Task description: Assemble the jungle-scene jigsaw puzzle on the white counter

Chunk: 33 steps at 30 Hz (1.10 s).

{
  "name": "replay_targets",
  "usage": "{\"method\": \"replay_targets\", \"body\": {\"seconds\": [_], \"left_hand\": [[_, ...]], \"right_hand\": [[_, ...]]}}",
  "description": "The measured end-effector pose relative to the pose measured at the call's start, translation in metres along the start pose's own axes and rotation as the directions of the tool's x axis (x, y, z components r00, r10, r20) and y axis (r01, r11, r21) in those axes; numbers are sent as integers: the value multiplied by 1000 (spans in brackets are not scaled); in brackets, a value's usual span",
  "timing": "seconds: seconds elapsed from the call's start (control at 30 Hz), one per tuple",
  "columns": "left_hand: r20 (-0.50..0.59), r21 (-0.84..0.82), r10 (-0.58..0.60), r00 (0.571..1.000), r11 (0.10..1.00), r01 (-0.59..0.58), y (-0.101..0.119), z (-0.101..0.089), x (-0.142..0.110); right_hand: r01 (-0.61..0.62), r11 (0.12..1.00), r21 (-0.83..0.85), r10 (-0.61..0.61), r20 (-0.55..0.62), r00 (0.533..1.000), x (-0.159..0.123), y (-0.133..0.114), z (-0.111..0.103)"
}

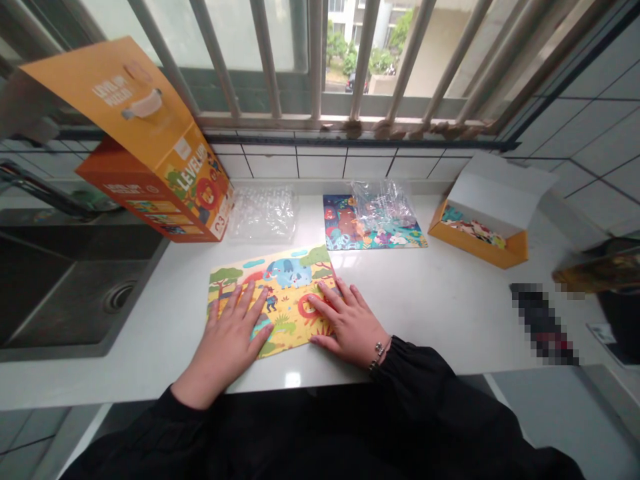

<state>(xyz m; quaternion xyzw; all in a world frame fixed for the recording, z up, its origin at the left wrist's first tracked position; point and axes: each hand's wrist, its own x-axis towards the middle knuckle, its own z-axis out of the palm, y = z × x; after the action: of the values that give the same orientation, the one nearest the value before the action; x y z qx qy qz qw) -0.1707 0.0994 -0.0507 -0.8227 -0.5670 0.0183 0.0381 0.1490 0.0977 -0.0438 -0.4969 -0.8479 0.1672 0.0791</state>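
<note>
A yellow jigsaw puzzle (289, 325) with an elephant, a lion and trees lies on the white counter, slightly turned. My left hand (231, 337) rests flat on its left side with fingers spread. Across the right side lies my right hand (351, 321), also flat, its fingers apart; a bracelet circles that wrist. Neither hand grips anything, and parts of the picture are hidden beneath them. Just behind is a dark blue illustrated puzzle (345, 230), partly covered by crumpled clear plastic (385, 203).
An orange "Level Up" puzzle box (193, 177) stands open at the back left, with clear plastic packaging (263, 213) beside it. At right, a small open box (477, 250) contains loose pieces. A dark sink (65, 293) borders the counter (425, 307) at left. Window bars rise behind.
</note>
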Motion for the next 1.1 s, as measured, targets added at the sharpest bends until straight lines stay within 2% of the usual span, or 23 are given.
{"method": "replay_targets", "body": {"seconds": [0.53, 0.77, 0.83, 0.9, 0.97, 1.03, 1.1], "left_hand": [[25, -45, 71, 997, 997, -70, -2, 5, 12], [176, -162, 200, 964, 972, -172, -12, -11, 10], [166, -152, 136, 977, 982, -111, -16, -9, -2], [112, -115, -37, 993, 992, 50, -22, -2, -21], [62, -128, -173, 983, 975, 179, -29, 7, -42], [24, -152, -212, 977, 965, 213, -35, 15, -59], [-14, -179, -198, 980, 965, 192, -40, 19, -68]], "right_hand": [[-34, 995, -94, 32, -27, 999, -22, 0, 3], [-48, 990, -135, 50, 9, 999, -27, -3, -4], [-48, 988, -145, 50, 10, 999, -24, -3, -5], [-40, 989, -140, 40, -2, 999, -21, -3, -5], [-26, 991, -128, 24, -19, 1000, -17, -2, -4], [-11, 992, -127, 7, -36, 999, -11, -2, -2], [-3, 990, -141, -4, -49, 999, -6, -3, -1]]}}
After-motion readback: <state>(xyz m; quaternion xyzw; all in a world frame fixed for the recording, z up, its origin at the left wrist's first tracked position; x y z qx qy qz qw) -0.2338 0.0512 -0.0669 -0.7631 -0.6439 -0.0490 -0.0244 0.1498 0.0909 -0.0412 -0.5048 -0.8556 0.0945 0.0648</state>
